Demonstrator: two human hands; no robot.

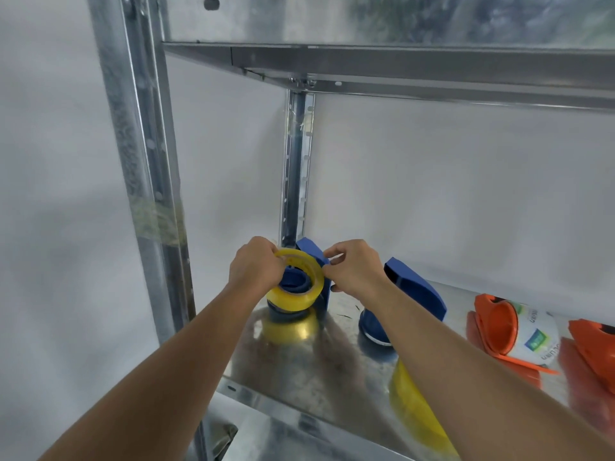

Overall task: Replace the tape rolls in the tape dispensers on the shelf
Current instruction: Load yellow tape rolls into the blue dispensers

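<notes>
A steel post stands left of the white wall, wrapped in clear tape; a beam runs rightward from it.

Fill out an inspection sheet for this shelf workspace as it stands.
Surface: shiny metal shelf, reflecting the things on it.
Job's things: yellow tape roll at the left blue dispenser; second blue dispenser beside it; two orange dispensers at right, the nearer holding a labelled roll.
Clutter: another yellow roll, partly hidden by the right forearm.
Grippers: left hand grips the roll's rim; right hand pinches at its edge.
Cables: nothing seen.
Surroundings: metal uprights, upper shelf, pale wall; tape wrapped round the front upright.
</notes>
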